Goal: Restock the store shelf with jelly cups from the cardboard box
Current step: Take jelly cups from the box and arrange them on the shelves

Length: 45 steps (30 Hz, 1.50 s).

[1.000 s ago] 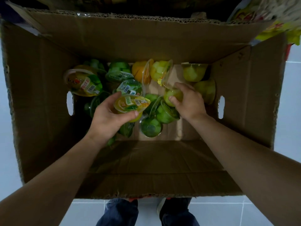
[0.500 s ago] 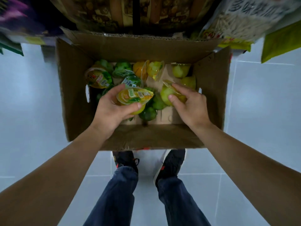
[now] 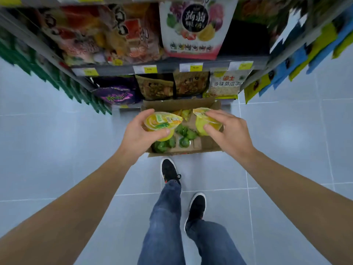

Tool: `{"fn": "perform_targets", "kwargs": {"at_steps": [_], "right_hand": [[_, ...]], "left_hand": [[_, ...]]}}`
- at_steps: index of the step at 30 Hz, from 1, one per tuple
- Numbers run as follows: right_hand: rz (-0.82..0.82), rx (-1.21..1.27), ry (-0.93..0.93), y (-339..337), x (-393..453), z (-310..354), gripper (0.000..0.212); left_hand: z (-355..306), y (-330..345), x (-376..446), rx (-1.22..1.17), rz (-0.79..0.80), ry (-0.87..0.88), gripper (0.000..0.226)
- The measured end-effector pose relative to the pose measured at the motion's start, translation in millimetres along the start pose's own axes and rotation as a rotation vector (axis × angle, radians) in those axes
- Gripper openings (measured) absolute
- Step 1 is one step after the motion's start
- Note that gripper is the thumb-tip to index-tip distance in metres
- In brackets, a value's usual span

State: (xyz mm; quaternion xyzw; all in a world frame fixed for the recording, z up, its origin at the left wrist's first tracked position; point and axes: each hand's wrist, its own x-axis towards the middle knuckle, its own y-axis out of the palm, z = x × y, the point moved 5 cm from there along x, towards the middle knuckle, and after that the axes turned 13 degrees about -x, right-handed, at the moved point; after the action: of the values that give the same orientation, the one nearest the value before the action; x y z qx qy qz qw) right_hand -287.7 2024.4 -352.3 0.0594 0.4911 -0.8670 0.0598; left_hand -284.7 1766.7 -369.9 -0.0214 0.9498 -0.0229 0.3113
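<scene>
I held one jelly cup (image 3: 162, 124) in my left hand (image 3: 141, 137), fingers curled round its rim, foil lid up, and a second yellow cup (image 3: 205, 124) pinched in my right hand (image 3: 227, 134), probably so both could go up together. Below my hands sat the cardboard box (image 3: 208, 147) with green cups (image 3: 184, 142) left inside. Beyond them, the shelf (image 3: 172, 67) carried snack bags; one bag (image 3: 225, 86) read 多味葵瓜子, and the lid print was too small to read.
</scene>
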Motion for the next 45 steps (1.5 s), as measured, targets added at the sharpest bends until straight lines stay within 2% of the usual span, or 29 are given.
{"fn": "perform_targets", "kwargs": {"at_steps": [7, 12, 17, 20, 24, 28, 37, 45], "right_hand": [[-0.091, -0.076, -0.166, -119, -77, 86, 0.035], [-0.191, -0.148, -0.274, -182, -119, 139, 0.035], [-0.290, -0.183, -0.320, -220, -141, 192, 0.036], [-0.370, -0.176, -0.357, -241, -147, 229, 0.037], [-0.484, -0.150, -0.394, -271, -150, 279, 0.037], [-0.639, -0.130, -0.436, -302, -147, 322, 0.036], [-0.868, -0.034, -0.483, -388, -99, 384, 0.034], [-0.941, -0.006, -0.573, -443, -20, 412, 0.034]], "left_hand": [[-99, -24, -142, 0.042, -0.045, 0.196, 0.084], [-150, -46, -221, 0.056, -0.093, 0.313, 0.109], [-194, -72, -271, 0.089, -0.089, 0.421, 0.087], [-223, -96, -286, 0.104, -0.085, 0.508, 0.093], [-269, -125, -301, 0.102, -0.061, 0.615, 0.075], [-318, -148, -308, 0.101, -0.035, 0.733, 0.073], [-432, -162, -303, 0.077, -0.011, 0.920, 0.065], [-516, -162, -274, 0.107, -0.125, 1.063, 0.081]]}}
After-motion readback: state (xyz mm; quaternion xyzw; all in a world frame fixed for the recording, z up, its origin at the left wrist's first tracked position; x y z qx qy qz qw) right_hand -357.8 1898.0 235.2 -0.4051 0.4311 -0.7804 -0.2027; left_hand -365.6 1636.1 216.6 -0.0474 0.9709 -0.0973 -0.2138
